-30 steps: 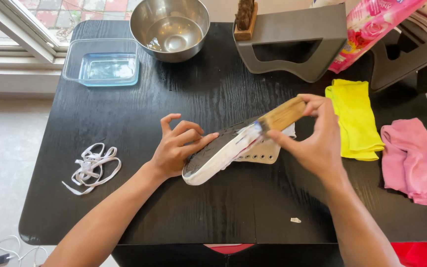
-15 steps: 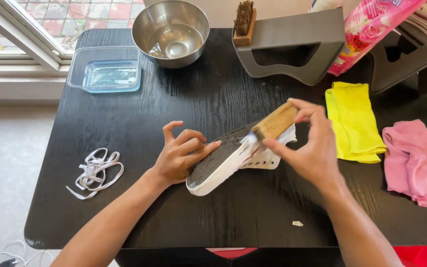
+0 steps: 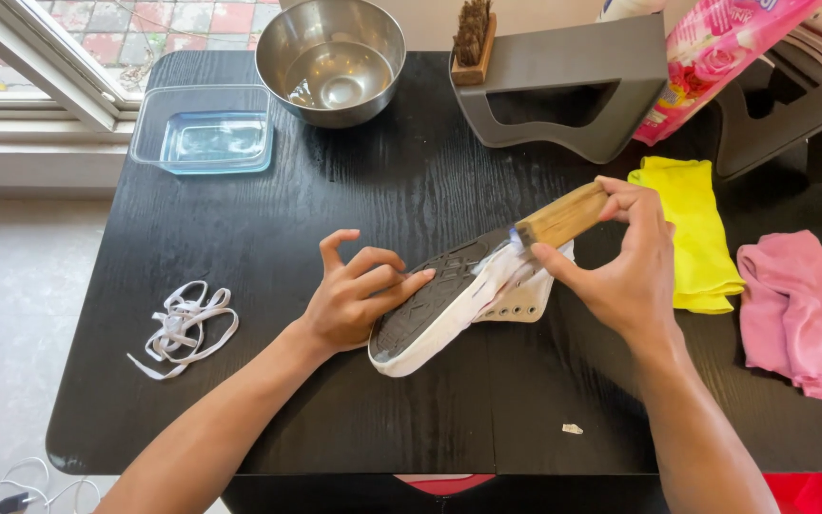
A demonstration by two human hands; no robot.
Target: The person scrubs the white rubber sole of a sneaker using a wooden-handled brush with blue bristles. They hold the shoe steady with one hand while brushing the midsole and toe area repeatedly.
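**Brush on the sole edge, shoe held on its side**

The right hand [image 3: 635,262] is closed around a wooden-handled brush [image 3: 561,216], thumb under the handle and fingers over it, with the bristle end pressed down where the white shoe [image 3: 449,309] meets its dark sole. The left hand [image 3: 359,295] lies flat against the sole at the toe end, fingers spread and pressing rather than wrapped around anything, so it steadies the shoe without truly gripping it. The shoe sits tipped on its side at the centre of the frame on the black table [image 3: 240,219], sole turned toward the left hand, eyelets facing down and right.

Judging by this, the scrubbing of the sole edge is under way. Going further would call for short strokes along the rim while the left palm keeps the shoe from sliding or rolling.

Outward from there: a bundle of white laces [image 3: 181,326] lies at the left of the frame, a yellow cloth [image 3: 692,228] and a pink cloth [image 3: 796,314] at the right. At the top stand a steel bowl [image 3: 330,57], a clear glass dish [image 3: 204,128], and a grey stand [image 3: 563,90] with a second brush [image 3: 473,38] on it.
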